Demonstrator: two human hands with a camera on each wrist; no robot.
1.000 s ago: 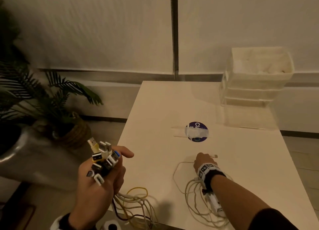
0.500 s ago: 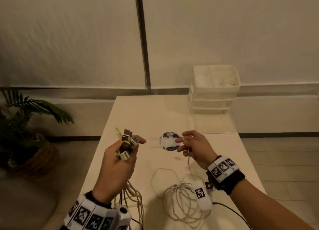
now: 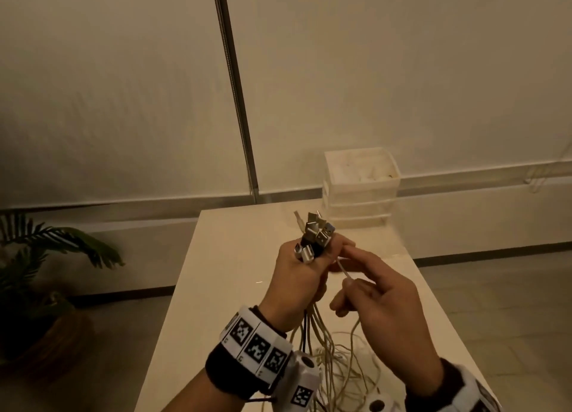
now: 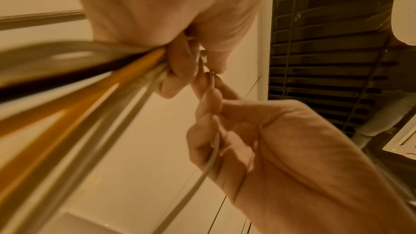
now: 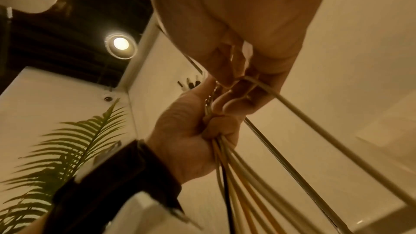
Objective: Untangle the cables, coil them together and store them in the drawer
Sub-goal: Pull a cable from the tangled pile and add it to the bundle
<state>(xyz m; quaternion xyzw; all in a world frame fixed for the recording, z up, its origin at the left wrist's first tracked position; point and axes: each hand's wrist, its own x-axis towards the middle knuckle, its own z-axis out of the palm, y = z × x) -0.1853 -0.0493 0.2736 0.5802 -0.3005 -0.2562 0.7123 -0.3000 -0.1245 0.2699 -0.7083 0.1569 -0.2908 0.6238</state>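
Observation:
My left hand [image 3: 301, 270] grips a bundle of cables [image 3: 315, 325] just below their plugs [image 3: 315, 236], which stick up above the fist. White, yellow and black strands [image 4: 90, 95] hang from it to a loose heap on the table [image 3: 235, 272]. My right hand [image 3: 368, 294] is pressed against the left one and pinches one thin white cable [image 3: 345, 272] with its end at the bundle. That cable [image 5: 292, 106] runs down through the right fingers [image 4: 209, 99]. The white drawer unit [image 3: 360, 188] stands at the table's far right edge.
A potted palm [image 3: 46, 257] stands on the floor left of the table. A wall with a vertical metal strip [image 3: 235, 96] lies behind. The cable heap [image 3: 346, 371] lies near the table's front edge between my wrists.
My right hand lifted the white cable's end off the table and brought it up against the bundle in my left hand. Both hands rose and came together.

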